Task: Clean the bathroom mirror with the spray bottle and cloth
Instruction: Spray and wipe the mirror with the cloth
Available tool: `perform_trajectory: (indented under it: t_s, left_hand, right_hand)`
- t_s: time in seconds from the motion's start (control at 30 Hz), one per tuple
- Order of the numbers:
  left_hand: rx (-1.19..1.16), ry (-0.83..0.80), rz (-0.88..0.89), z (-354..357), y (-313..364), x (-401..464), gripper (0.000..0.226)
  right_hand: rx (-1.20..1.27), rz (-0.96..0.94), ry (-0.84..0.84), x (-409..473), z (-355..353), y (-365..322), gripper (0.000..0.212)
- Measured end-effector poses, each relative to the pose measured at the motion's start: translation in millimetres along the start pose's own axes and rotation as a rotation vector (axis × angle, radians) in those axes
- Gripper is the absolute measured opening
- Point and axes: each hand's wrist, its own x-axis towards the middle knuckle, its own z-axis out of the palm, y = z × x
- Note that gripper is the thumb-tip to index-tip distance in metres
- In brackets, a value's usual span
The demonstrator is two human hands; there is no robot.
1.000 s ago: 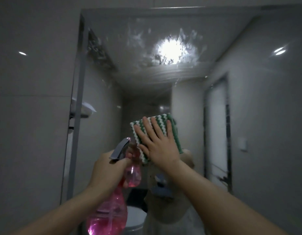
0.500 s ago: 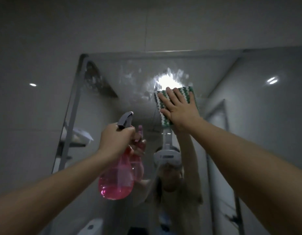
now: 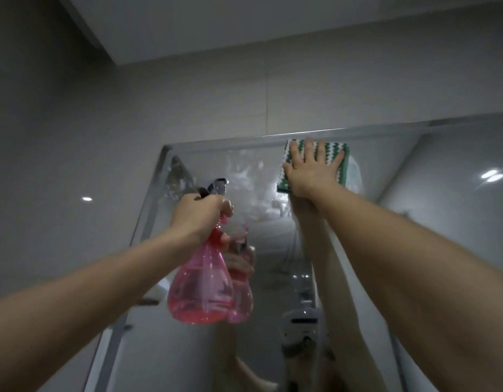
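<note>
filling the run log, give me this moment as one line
phase: wiping | right hand: flat on cloth at mirror top edge | left hand: holds spray bottle

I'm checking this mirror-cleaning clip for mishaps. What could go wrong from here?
The right hand presses the cloth flat at the mirror's top edge with no grip, so the cloth might slip off and fall. The spray marks left of it could dry into streaks if missed. The left hand holds the spray bottle close to the glass and may knock it.
</note>
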Motion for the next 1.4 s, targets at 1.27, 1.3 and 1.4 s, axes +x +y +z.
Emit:
perform_trajectory:
  t_s: [1.27,1.3,1.4]
  left_hand:
    - [-0.102,-0.013,-0.114,88.4,8.6,-29.4,0.015]
    - [-0.099,-0.011,-0.115,86.9,8.1,-29.1,0.015]
    - [-0.134,-0.022,-0.128,78.9,9.6,-26.0,0.020]
  right_hand:
    - [0.015,0.045,0.040,-61.6,-1.1,121.2,0.056]
    - [0.014,0.048,0.042,-65.1,1.2,114.6,0.057]
    - [0.000,0.000,0.040,-75.2,8.2,92.8,0.057]
